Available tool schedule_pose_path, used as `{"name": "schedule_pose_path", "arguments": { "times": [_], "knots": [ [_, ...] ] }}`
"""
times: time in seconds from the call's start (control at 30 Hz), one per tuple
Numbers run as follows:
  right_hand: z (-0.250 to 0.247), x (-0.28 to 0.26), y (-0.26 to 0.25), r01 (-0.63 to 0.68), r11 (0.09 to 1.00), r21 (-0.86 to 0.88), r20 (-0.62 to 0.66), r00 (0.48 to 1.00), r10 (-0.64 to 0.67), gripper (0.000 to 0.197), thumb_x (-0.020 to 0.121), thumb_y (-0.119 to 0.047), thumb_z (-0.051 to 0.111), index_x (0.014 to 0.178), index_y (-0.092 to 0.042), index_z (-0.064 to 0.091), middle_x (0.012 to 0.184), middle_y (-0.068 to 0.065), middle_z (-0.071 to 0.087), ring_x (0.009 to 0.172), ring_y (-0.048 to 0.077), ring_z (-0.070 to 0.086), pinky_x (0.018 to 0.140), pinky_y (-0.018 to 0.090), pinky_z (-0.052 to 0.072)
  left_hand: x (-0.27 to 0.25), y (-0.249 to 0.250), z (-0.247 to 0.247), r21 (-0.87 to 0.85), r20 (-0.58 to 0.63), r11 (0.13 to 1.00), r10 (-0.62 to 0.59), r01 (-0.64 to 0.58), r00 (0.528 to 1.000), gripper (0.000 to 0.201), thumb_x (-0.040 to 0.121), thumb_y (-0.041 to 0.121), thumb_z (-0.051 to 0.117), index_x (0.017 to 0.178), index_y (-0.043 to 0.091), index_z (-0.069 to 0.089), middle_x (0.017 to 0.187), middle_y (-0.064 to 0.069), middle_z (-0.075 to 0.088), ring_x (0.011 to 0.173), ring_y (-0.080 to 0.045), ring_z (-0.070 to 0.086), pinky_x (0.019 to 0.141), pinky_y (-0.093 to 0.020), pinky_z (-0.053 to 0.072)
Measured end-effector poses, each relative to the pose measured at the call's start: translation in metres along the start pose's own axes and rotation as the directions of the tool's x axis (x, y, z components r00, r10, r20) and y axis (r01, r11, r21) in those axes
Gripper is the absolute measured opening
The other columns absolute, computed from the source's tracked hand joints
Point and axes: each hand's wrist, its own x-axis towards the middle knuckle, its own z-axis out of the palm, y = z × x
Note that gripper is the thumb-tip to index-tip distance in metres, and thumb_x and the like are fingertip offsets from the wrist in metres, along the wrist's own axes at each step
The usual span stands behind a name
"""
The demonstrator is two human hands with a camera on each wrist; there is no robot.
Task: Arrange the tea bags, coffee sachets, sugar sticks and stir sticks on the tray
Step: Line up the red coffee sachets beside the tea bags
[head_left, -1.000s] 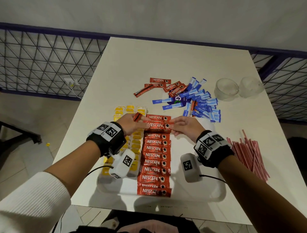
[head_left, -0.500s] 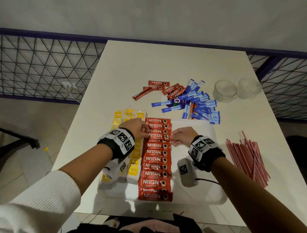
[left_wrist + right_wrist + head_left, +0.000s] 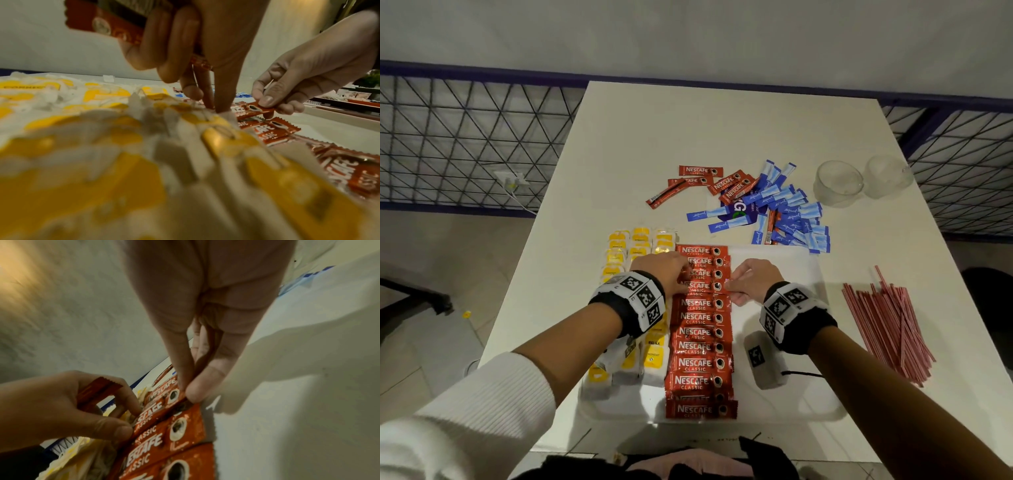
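A white tray [image 3: 784, 274] lies at the table's near edge. On it are yellow tea bags [image 3: 619, 253] in columns at the left and a column of red coffee sachets [image 3: 698, 346] in the middle. My right hand [image 3: 732, 287] pinches the right end of one sachet [image 3: 174, 395] lying on the column's far part. My left hand [image 3: 681, 281] presses that sachet's left end with thumb and forefinger, while its curled fingers hold spare sachets [image 3: 115, 27] in the palm. Loose coffee sachets [image 3: 726, 181] and blue sugar sticks [image 3: 791, 219] lie in a heap beyond the tray. Red stir sticks [image 3: 890, 325] lie to the right.
Two glass cups [image 3: 837, 183] [image 3: 887, 174] stand at the table's far right. A metal lattice fence [image 3: 465, 144] runs along the left and right behind the table. The right part of the tray is bare.
Both hands have brought the sachet down from just above the column's far end onto the column, a little nearer to me. The left hand still holds its spare sachets.
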Motion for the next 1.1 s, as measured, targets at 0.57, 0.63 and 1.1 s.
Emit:
{"name": "schedule_pose_path", "arguments": {
  "times": [0.57,0.63,1.1],
  "knots": [
    [-0.012,-0.006,-0.012,0.262,0.96,-0.094,0.0,0.965,-0.264,0.022,0.077,-0.018,0.073,0.071,-0.021,0.052,0.068,-0.004,0.053,0.062,0.009,0.048,0.066,0.026,0.045,-0.002,0.007,-0.013,-0.065,-0.006,0.995,0.076,-0.076,0.997,0.029,0.089,0.037,0.056,0.113,0.02,0.054,0.121,0.001,0.053,0.109,-0.018,0.052,0.083,-0.029,0.043],
    [-0.013,-0.014,-0.02,0.357,0.934,-0.027,0.075,0.932,-0.354,0.018,0.076,-0.016,0.074,0.081,-0.02,0.056,0.071,-0.004,0.052,0.059,0.006,0.049,0.057,0.016,0.042,-0.002,0.011,-0.016,-0.154,0.001,0.983,0.104,-0.103,0.995,0.029,0.089,0.03,0.058,0.113,0.014,0.057,0.116,-0.004,0.057,0.104,-0.02,0.054,0.079,-0.026,0.041],
    [-0.032,-0.017,-0.019,0.331,0.943,0.011,0.127,0.935,-0.33,0.011,0.084,-0.014,0.065,0.077,-0.017,0.057,0.07,0.0,0.061,0.054,0.006,0.055,0.053,0.016,0.047,-0.016,-0.007,-0.014,-0.837,0.026,0.546,0.023,0.009,0.999,0.019,0.09,0.015,0.058,0.106,0.008,0.064,0.08,0.001,0.07,0.072,-0.008,0.067,0.072,-0.023,0.056]
  ]
}}
